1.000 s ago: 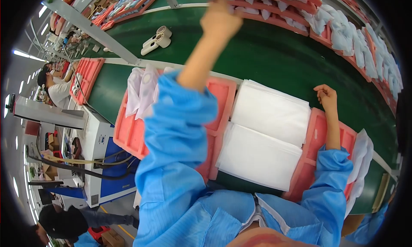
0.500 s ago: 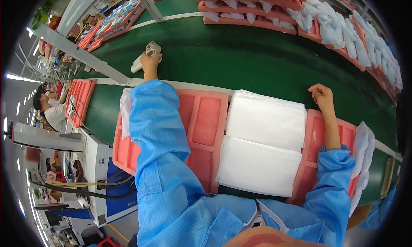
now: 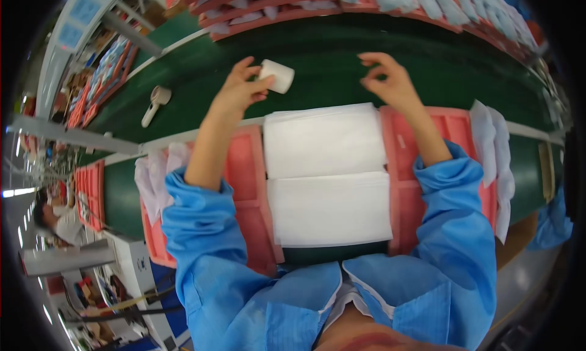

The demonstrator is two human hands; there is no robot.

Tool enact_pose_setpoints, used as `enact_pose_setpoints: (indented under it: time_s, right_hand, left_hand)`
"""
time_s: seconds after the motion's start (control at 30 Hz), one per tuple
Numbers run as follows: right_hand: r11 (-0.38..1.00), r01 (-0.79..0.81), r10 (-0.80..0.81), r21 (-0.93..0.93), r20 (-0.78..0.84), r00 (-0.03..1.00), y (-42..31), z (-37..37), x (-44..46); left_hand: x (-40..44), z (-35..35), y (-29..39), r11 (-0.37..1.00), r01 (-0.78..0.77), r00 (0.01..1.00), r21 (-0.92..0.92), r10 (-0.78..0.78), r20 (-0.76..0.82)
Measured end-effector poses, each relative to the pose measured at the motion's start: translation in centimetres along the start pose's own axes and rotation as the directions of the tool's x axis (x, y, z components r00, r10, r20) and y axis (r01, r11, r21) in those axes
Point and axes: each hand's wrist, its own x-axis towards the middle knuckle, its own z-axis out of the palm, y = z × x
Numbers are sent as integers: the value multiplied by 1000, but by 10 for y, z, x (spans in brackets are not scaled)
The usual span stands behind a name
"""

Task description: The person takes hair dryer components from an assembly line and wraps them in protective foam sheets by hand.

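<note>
My left hand (image 3: 241, 88) grips a short white cylinder (image 3: 278, 76) between thumb and fingers, above the green belt. To its right, my right hand (image 3: 390, 79) is raised over the belt with fingers curved and apart, holding nothing visible. Just in front of me lie two stacks of thin white sheets, a far stack (image 3: 323, 140) and a near stack (image 3: 329, 207). They rest between a left pink foam tray (image 3: 247, 174) and a right pink foam tray (image 3: 409, 186). A white object with a round head and a handle, like a hair dryer (image 3: 157, 104), lies on the belt to the left.
Across the green belt (image 3: 317, 46), stacked pink trays (image 3: 274, 18) hold wrapped pieces. White wrapped items (image 3: 488, 137) hang over the right tray's edge, and bags (image 3: 155, 174) lie at the left. A metal post (image 3: 73, 134) stands left; beyond it a person (image 3: 61, 220) sits.
My left hand has left the dryer-like object on the belt and moved right with the white cylinder. My right hand has moved left and forward. The camera view has turned and shifted.
</note>
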Motion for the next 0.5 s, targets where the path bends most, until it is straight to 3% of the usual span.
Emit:
enact_pose_setpoints:
  time_s: [0.13,0.2,0.23,0.37,0.43,0.47,0.5]
  right_hand:
    - [996,41,-35,-79,75,997,-32,19,-9]
    - [973,126,-89,-192,190,978,-19,18,-7]
    - [982,71,-42,-176,161,986,-16,16,-7]
    - [978,-20,25,-205,21,999,-4,11,-1]
    - [983,-105,101,-153,-35,994,-4,10,-1]
    - [982,-112,108,-155,-34,994,-3,10,-1]
    - [978,-109,102,-177,-44,994,-3,10,-1]
  left_hand:
    - [-27,105,-1,993,-63,990,-102,75,121]
    - [-34,135,-2,987,-66,988,-148,86,132]
    - [-38,145,-2,980,-68,989,-189,91,114]
    - [-52,168,-30,927,-376,910,11,371,-186]
    - [-68,174,-42,865,-398,916,305,391,89]
    - [-79,181,-37,730,-418,905,541,384,180]
    - [-79,184,-41,734,-414,908,539,378,182]
